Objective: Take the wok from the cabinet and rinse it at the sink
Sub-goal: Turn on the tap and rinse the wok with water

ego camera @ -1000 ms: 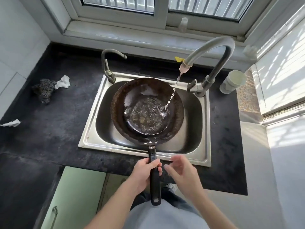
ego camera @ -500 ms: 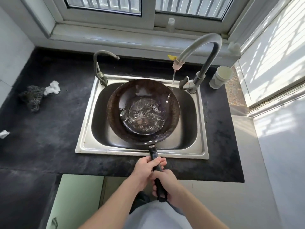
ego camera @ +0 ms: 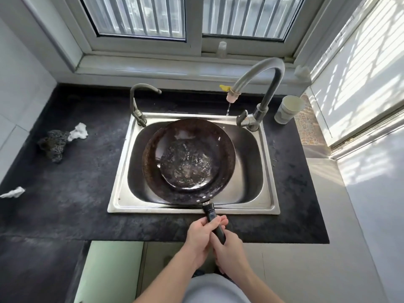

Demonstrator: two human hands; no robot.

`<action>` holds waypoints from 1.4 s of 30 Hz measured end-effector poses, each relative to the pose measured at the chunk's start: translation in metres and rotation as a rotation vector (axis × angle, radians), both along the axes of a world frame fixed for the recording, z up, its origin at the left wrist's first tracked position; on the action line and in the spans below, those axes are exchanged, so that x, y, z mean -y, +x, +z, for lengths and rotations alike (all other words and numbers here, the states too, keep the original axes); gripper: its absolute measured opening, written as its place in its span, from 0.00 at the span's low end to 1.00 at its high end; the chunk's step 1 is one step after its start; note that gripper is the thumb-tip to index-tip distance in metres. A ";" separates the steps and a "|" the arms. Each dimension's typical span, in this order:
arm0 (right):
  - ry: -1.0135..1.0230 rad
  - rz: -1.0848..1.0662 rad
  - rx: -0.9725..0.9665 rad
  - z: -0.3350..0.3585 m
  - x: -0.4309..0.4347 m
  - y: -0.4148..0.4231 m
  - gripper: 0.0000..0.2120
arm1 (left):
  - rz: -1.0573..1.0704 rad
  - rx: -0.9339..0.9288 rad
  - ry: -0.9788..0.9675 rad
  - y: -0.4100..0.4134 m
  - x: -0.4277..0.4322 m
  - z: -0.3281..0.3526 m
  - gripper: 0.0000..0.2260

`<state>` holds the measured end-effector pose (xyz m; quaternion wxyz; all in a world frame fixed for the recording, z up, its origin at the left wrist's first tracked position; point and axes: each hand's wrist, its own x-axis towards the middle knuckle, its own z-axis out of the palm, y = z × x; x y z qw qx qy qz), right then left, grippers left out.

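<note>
While both hands grip its handle, the wok (ego camera: 189, 160) sits in the sink (ego camera: 270, 171).
Left hand (ego camera: 200, 237) and right hand (ego camera: 229, 250) are wrapped around the black handle (ego camera: 213, 218) over the dark countertop (ego camera: 65, 182); water pools in the wok, and the tall faucet (ego camera: 260, 73) behind seems only to dribble. A paper cup (ego camera: 288, 109) stands beside it.

Both hands, the left hand (ego camera: 200, 237) and the right hand (ego camera: 229, 251), cover the middle and end of the wok handle (ego camera: 211, 214), so its tip can't be seen. The wok (ego camera: 189, 161) hides most of the sink (ego camera: 265, 171) floor, drain included. A white scrap (ego camera: 12, 192) is clipped by the left edge, and the window's top runs out of frame.
</note>
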<state>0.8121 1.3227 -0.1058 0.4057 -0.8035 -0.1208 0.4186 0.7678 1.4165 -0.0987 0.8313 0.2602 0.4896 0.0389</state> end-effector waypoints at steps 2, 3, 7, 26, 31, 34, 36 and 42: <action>0.038 -0.009 -0.015 0.007 0.005 -0.002 0.14 | 0.015 0.049 -0.001 -0.004 0.002 0.004 0.10; 0.049 -0.006 -0.016 0.009 0.007 -0.003 0.17 | 0.028 0.085 -0.015 -0.006 0.000 0.007 0.10; 0.070 0.022 0.031 0.024 0.013 -0.001 0.20 | 0.001 0.229 -0.043 -0.006 -0.012 0.018 0.12; 0.063 0.040 0.027 0.037 -0.004 -0.003 0.07 | -0.013 0.235 0.059 -0.007 -0.016 0.028 0.10; 0.122 0.017 -0.084 0.026 0.006 0.011 0.12 | 0.069 0.166 -0.038 0.009 -0.007 0.028 0.10; 0.085 0.057 -0.031 0.019 0.017 0.020 0.09 | 0.107 0.127 -0.064 0.023 0.004 0.028 0.08; 0.074 0.088 -0.032 0.016 0.027 0.027 0.08 | 0.108 0.095 -0.057 0.028 0.014 0.029 0.06; 0.064 0.151 -0.064 0.012 0.041 0.037 0.10 | 0.117 0.047 0.020 0.032 0.029 0.027 0.04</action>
